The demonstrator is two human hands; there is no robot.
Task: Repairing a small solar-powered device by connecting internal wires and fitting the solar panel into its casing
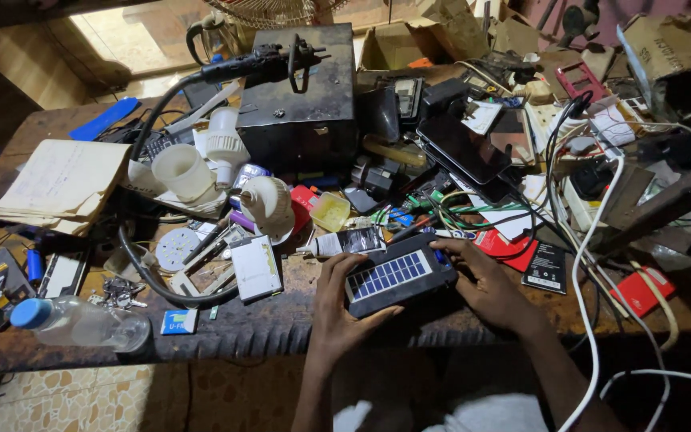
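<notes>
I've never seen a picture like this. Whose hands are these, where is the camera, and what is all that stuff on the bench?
There is no machine here, only a person at work. The one picture comes from a camera worn on their head, looking down. Their left hand and right hand together hold a small dark box with a solar panel on top. It sits at the edge of a worn wooden workbench crowded with repair clutter: a plastic bottle, a stack of papers, a black metal box, phones, white cables and bulb parts.

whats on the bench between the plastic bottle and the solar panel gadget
In the head view, between the plastic bottle and the solar panel device lie a bunch of keys, a small blue-and-white packet and a white battery.
</notes>
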